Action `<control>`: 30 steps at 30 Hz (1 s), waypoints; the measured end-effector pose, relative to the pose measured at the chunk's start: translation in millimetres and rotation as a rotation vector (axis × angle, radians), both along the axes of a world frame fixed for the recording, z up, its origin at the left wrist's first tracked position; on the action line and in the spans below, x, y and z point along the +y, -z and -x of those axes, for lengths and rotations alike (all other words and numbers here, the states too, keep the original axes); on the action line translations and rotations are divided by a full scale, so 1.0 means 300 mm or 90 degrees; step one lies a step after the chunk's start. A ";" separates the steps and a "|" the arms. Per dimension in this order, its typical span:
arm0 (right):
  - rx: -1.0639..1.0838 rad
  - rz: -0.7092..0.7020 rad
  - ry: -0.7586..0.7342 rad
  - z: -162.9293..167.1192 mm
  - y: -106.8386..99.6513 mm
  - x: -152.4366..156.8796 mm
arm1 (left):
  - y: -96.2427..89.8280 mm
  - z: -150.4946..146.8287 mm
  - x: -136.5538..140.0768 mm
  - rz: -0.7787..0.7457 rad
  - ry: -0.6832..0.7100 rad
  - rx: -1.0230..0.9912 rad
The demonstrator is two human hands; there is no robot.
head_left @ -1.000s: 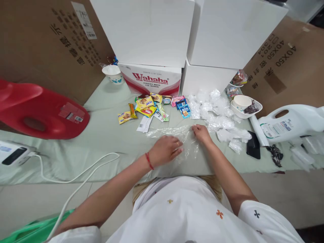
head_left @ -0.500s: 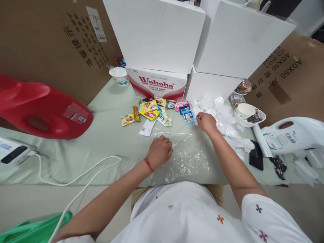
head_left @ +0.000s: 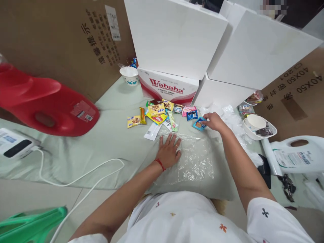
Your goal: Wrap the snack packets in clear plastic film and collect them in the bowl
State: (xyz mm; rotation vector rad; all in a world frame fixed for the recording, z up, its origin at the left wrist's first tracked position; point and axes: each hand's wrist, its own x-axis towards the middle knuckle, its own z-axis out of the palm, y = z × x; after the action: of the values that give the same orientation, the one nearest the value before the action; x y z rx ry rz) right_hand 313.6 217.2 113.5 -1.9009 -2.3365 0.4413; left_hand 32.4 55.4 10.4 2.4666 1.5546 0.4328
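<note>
My left hand lies flat with spread fingers on a clear plastic bag in front of me. A red cord circles its wrist. My right hand pinches the right edge of a light blue snack packet, which is slightly tilted near the table. A dark blue packet and a pink packet lie just beyond it. To their left is a pile of small wrapped snacks, with a yellow cookie packet on top and a white packet at its front.
Crumpled clear plastic lies beside my right forearm. A Wahaha carton and white boxes stand behind. A red jug and a white cable are on the left. At right are a white tray and a white jug.
My left hand has flattened and spread its fingers on the bag. My right hand has taken hold of the light blue packet, which is shifted and turned. The camera view has shifted left.
</note>
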 end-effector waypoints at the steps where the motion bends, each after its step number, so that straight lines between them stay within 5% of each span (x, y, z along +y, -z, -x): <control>1: 0.103 0.005 0.016 -0.012 -0.014 0.008 | 0.003 0.000 0.001 0.000 0.000 -0.002; 5: 0.519 0.081 0.141 0.037 -0.030 0.050 | 0.010 0.001 -0.002 0.004 0.003 -0.011; 8: 0.595 0.129 0.211 0.170 0.001 0.071 | 0.010 -0.001 -0.004 0.004 0.002 -0.007; 12: 0.403 0.037 0.251 0.356 0.051 0.054 | 0.009 -0.003 -0.003 0.005 -0.006 0.006; 16: 0.076 -0.161 0.089 0.511 0.085 -0.002 | 0.007 -0.001 -0.002 0.005 -0.001 0.005; 19: -0.036 -0.060 -0.041 0.587 0.116 -0.023 | 0.005 0.000 -0.003 0.000 -0.004 0.001; 23: -0.089 0.075 0.025 0.542 0.131 -0.005 | 0.002 0.000 -0.005 0.003 0.000 -0.009; 27: -0.133 -0.048 0.085 0.458 0.105 0.002 | 0.002 0.002 -0.005 0.002 0.007 -0.022; 30: -0.136 -0.093 -0.031 0.503 0.109 -0.028 | 0.004 0.001 -0.005 0.002 0.004 -0.028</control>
State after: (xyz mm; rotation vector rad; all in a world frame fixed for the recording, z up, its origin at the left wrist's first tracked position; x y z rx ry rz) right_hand 162.5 208.8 80.8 -1.9118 -2.4703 0.0709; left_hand 32.2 53.9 9.2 2.4425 1.5290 0.4801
